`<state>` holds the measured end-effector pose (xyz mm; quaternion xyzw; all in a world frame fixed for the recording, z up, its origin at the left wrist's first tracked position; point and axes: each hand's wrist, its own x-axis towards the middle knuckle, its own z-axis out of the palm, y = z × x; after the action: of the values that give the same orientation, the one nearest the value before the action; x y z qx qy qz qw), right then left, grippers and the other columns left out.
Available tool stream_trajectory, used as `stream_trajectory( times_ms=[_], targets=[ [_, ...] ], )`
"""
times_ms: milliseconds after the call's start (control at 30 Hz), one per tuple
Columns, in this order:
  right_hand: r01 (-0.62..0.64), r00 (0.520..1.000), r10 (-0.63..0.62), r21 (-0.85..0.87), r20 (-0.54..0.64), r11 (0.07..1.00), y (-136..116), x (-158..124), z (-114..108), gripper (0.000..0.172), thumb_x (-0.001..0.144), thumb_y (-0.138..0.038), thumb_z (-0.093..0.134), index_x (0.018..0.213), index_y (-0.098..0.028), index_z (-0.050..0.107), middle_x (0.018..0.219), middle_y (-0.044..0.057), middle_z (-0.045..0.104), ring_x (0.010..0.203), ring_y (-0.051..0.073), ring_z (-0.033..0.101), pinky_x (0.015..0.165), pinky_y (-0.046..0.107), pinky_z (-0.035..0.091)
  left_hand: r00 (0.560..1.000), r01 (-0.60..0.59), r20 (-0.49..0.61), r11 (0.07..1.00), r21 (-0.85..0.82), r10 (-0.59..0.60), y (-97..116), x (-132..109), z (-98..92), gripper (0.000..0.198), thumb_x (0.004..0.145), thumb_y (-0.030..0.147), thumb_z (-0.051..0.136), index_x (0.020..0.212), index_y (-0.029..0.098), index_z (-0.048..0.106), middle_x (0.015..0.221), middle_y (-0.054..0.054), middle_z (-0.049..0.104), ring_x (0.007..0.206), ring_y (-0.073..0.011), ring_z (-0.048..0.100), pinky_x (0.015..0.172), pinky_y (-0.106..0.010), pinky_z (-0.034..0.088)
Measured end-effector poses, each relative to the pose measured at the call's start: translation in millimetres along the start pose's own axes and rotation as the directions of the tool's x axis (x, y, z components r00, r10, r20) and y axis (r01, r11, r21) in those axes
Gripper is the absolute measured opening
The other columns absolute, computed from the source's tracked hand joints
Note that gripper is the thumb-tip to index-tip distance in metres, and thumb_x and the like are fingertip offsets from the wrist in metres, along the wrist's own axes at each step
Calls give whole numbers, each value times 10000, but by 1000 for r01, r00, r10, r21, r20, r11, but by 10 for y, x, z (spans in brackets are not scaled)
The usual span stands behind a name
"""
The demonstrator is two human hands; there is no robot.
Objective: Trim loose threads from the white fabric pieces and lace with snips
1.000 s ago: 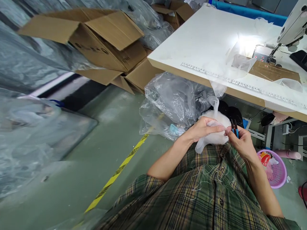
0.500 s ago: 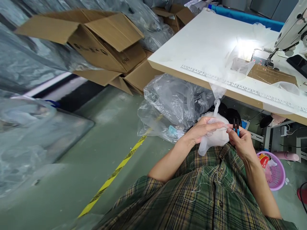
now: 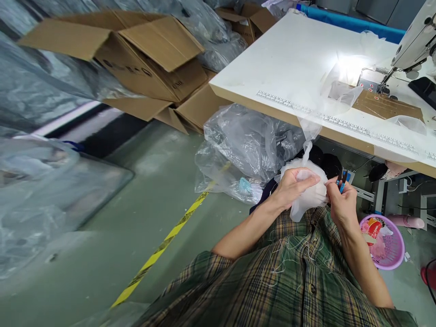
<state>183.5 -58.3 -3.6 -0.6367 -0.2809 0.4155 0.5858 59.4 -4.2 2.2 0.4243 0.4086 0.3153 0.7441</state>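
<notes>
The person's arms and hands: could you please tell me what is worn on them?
The left hand and right hand are bare, with no gloves or watch visible. The forearms are bare too; the sleeves of a green plaid shirt end near the elbows.

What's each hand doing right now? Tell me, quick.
Left hand: closed, holding the white cloth.
Right hand: closed, holding the blue scissors.

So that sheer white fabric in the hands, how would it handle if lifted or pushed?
The fabric is probably floppy: it bunches in the left hand and a strip trails up to the table edge. Likely very light, since it looks see-through. Pushed, it would probably crumple rather than slide.
</notes>
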Motion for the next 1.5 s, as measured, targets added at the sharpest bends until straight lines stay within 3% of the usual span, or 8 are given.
stream_trajectory(
  times_ms=[133, 567, 733, 833, 967, 1133, 1333, 1500],
  targets=[
    [-40, 993, 43, 34, -113, 999, 55, -16, 17, 223, 597, -374, 625, 557, -223, 467, 491, -85, 349, 453, 64, 259, 423, 223, 238, 990, -101, -99, 995, -4, 100, -67, -31, 93, 292, 638, 388, 811, 684, 142, 659, 539, 57, 525, 503, -61, 434, 495, -201, 341],
    [307, 951, -307, -254, 41, 917, -43, -77, -203, 232, 771, -406, 667, 709, -193, 601, 563, -54, 473, 482, 81, 363, 457, 223, 317, 961, -276, 110, 910, 309, 254, -46, 17, -77, 303, 790, 426, 705, 892, 141, 719, 890, -53, 719, 798, -156, 640, 726, -259, 505],
    [596, 783, -615, -402, 96, 695, -11, -75, -295, 68, 831, -244, 629, 778, -201, 627, 675, -23, 607, 524, 95, 491, 501, 233, 404, 765, -424, -67, 580, 696, 640, -41, -123, -229, 201, 784, 324, 727, 887, 177, 640, 861, -22, 676, 763, -139, 608, 742, -274, 509],
    [686, 698, -696, -437, 169, 582, 16, -72, -335, 18, 841, -195, 628, 842, -212, 632, 752, -3, 655, 590, 115, 567, 537, 245, 452, 689, -530, 56, 450, 719, 723, 59, -236, -165, 216, 852, 302, 664, 1023, 175, 626, 691, 43, 602, 556, -79, 503, 585, -204, 454],
    [763, 618, -748, -414, 241, 497, 34, -78, -327, 90, 854, -148, 631, 896, -227, 627, 787, 2, 683, 630, 128, 621, 549, 250, 484, 776, -614, 319, 538, 578, 544, 177, -211, 7, 256, 948, 332, 536, 1052, 152, 686, 623, 34, 612, 528, -77, 531, 541, -187, 435],
    [814, 552, -791, -374, 264, 443, 103, -81, -330, 146, 835, -104, 624, 900, -234, 625, 827, 15, 698, 734, 156, 663, 602, 265, 510, 914, -404, 197, 834, 376, 354, 34, -36, 67, 297, 916, 377, 593, 912, 116, 735, 799, -62, 742, 702, -136, 699, 670, -224, 553],
    [614, 752, -656, -434, 67, 659, 121, -147, -333, 40, 840, -188, 620, 865, -199, 650, 735, -15, 625, 541, 97, 507, 510, 230, 426, 956, -292, 69, 923, 250, 284, -112, -26, 8, 309, 822, 311, 720, 1060, 114, 747, 1020, -108, 771, 808, -162, 736, 777, -267, 609],
    [561, 799, -601, -390, 26, 730, 10, -211, -236, 74, 833, -236, 613, 825, -188, 668, 653, -35, 603, 519, 89, 504, 504, 215, 426, 965, -262, 73, 941, 213, 252, -78, -35, -3, 337, 816, 297, 732, 1096, 110, 748, 1018, -118, 778, 883, -193, 750, 856, -314, 622]
  ],
)
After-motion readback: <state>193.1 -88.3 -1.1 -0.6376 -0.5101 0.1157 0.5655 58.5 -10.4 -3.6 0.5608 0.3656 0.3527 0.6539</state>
